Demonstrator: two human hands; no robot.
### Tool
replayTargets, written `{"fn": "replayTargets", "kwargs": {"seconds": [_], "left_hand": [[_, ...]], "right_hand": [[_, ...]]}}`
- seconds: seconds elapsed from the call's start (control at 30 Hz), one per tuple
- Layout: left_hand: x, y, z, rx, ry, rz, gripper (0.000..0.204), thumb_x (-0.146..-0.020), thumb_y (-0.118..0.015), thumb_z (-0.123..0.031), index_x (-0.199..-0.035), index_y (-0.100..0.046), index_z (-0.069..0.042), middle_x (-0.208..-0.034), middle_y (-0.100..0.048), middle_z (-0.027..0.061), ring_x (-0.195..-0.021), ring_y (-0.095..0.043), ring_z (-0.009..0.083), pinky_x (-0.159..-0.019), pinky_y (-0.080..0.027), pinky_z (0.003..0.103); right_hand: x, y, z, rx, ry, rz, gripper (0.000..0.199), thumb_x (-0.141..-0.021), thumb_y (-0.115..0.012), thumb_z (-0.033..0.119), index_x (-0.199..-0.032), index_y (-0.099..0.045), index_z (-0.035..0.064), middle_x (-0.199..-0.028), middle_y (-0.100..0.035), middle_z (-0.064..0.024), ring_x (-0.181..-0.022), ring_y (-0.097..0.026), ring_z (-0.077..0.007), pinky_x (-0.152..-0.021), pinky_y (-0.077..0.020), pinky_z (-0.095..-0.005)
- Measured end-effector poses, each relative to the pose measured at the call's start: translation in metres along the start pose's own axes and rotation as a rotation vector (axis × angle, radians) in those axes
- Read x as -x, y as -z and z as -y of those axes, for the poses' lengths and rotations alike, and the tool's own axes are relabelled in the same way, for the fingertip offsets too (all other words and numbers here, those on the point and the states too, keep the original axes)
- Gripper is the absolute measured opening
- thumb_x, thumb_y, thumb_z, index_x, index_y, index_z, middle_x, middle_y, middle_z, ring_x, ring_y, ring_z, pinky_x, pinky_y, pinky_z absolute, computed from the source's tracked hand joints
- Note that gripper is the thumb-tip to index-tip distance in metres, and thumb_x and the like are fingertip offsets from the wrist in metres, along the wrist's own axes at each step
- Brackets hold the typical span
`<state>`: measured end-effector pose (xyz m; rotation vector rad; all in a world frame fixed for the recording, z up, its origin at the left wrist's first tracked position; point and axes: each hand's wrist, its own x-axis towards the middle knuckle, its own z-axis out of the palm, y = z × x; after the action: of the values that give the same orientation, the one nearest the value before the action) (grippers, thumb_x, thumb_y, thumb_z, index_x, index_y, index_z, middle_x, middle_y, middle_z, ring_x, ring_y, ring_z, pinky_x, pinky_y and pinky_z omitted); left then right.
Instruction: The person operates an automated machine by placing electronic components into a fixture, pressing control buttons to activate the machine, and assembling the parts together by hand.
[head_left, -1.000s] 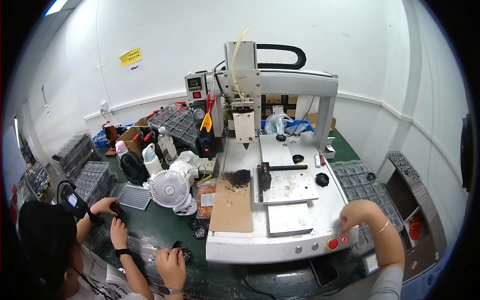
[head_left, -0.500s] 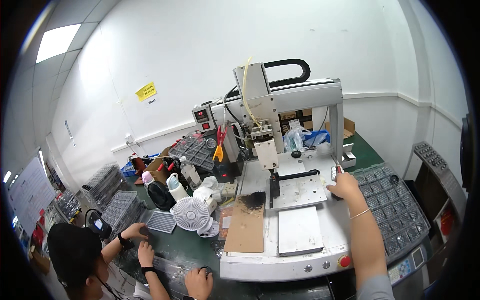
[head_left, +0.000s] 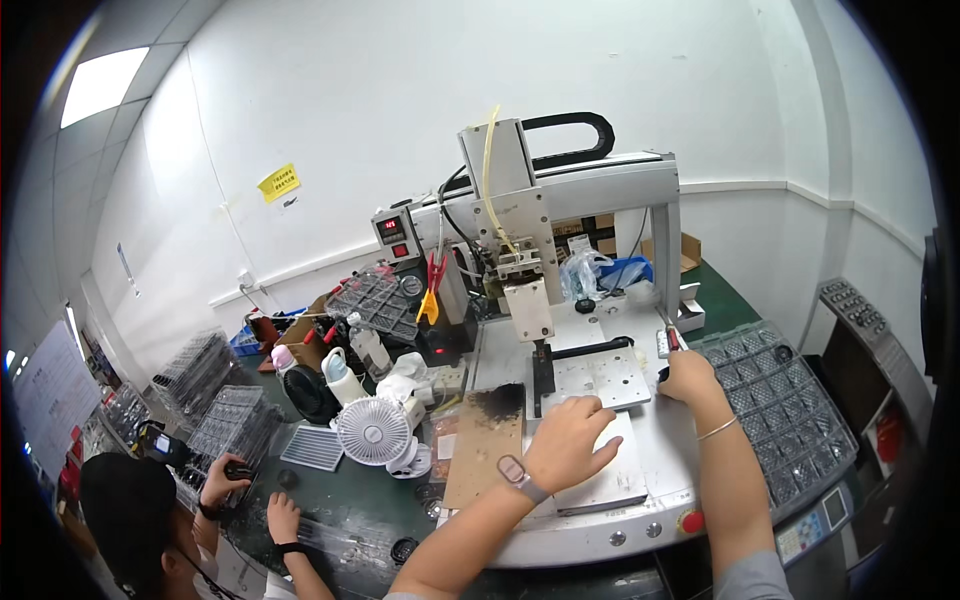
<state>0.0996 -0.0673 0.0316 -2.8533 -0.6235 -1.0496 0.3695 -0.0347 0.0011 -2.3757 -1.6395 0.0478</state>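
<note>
Hands (head_left: pixel 572 443) (head_left: pixel 688 376) — wearer's two — at one white machine (head_left: pixel 527 308).

We see our left hand (head_left: pixel 572 443), fingers loose, over white plate (head_left: pixel 617 484) near front edge of machine base (head_left: pixel 565 549); our right hand (head_left: pixel 688 376) at dark part (head_left: pixel 663 374), right edge, grip unclear.

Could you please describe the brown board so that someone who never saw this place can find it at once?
Look for the big pale gantry machine standing on the green table. On the left side of its base, left of the hanging tool head, lies the brown board. Unlike the white plate to its right, it bears a black heap at its far end.
</note>
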Motion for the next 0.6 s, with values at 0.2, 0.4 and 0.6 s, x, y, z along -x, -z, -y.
{"fn": "replayTargets", "kwargs": {"seconds": [0.2,0.4,0.6], "left_hand": [[0.027,-0.039,0.017,0.127,0.078,0.218,0.018,-0.085,-0.064,-0.021,-0.094,-0.065,-0.005,-0.097,-0.061,0.0110,-0.092,-0.058,0.0292,-0.081,-0.048,0.041],[0.027,-0.040,0.012,0.028,0.036,0.243,0.023,-0.087,-0.063,-0.023,-0.101,-0.062,-0.005,-0.095,-0.058,0.0099,-0.093,-0.056,0.0278,-0.079,-0.046,0.040],[0.029,-0.039,0.013,0.047,0.035,0.224,0.023,-0.088,-0.062,-0.023,-0.102,-0.061,-0.006,-0.096,-0.057,0.0098,-0.094,-0.055,0.0277,-0.083,-0.044,0.040]], "right_hand": [[-0.002,-0.005,-0.003,-0.022,-0.018,-0.142,0.045,-0.069,-0.077,0.022,-0.105,-0.063,-0.0019,-0.104,-0.061,-0.0224,-0.098,-0.062,-0.0389,-0.086,-0.0523,-0.0450],[-0.001,-0.006,0.013,-0.143,0.040,-0.295,0.056,-0.072,-0.080,0.019,-0.118,-0.056,-0.0027,-0.109,-0.056,-0.0205,-0.103,-0.059,-0.0375,-0.089,-0.0497,-0.0437],[0.000,-0.009,0.019,-0.344,0.098,-0.352,0.057,-0.071,-0.080,0.018,-0.117,-0.053,-0.0035,-0.110,-0.054,-0.0215,-0.106,-0.057,-0.0389,-0.090,-0.0482,-0.0425]]}}
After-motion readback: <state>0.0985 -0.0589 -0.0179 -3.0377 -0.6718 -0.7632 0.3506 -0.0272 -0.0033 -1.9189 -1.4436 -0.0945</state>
